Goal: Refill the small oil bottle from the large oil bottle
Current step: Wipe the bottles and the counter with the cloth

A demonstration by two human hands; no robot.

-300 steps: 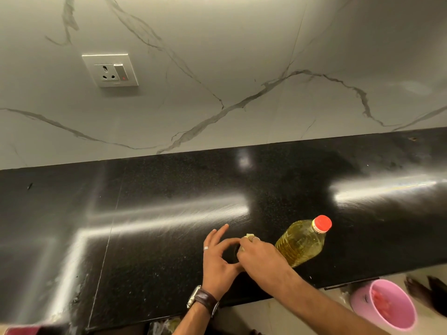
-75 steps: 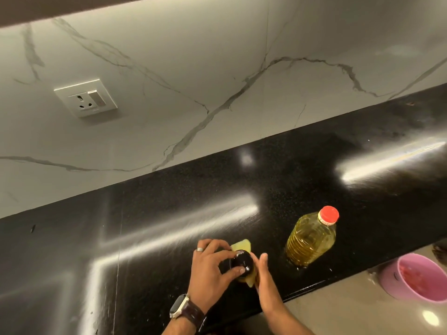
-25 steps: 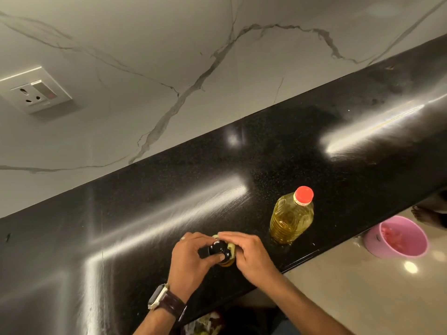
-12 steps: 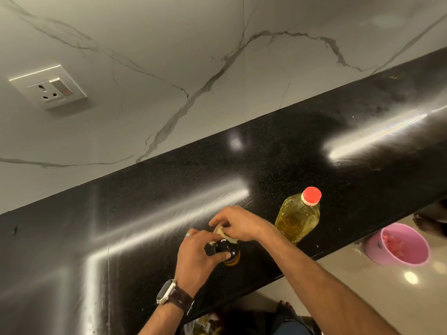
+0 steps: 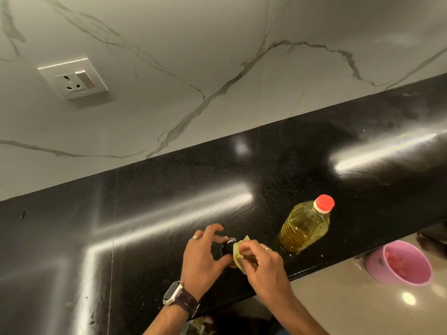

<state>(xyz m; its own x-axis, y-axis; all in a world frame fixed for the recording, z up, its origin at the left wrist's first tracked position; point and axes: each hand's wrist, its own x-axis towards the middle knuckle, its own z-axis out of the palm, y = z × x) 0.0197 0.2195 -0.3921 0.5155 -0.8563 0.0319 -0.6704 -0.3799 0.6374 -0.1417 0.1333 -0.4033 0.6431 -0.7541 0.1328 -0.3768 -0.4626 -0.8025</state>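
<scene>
— While the small bottle [image 5: 228,247] stands near the front edge of the black counter [image 5: 169,189], where are the hands?
— Both are on it. The left hand [image 5: 203,256] curls round its left side, with thumb and fingertips at the dark cap [image 5: 227,246]. The right hand [image 5: 258,262] pinches a pale yellow-green cloth [image 5: 238,252] against the bottle's right side. Most of the bottle is hidden between them, so only the top shows.
— And the large bottle [image 5: 303,228]?
— It stands upright to the right of the hands and a little further back, near but apart from them. Its red cap [image 5: 325,203] is on and it looks mostly full of yellow oil.
— Which hand would fetch it?
— I'd say the right one; it lies between the small bottle and the large one, so the reach is short and sideways. The left is further off and already steadies the small bottle.
— How far along is the job?
— Early, I judge. No pouring can start while either cap stays on. The small bottle's neck is narrow, so the big one must be tipped slowly over it or oil will run onto the counter.
</scene>
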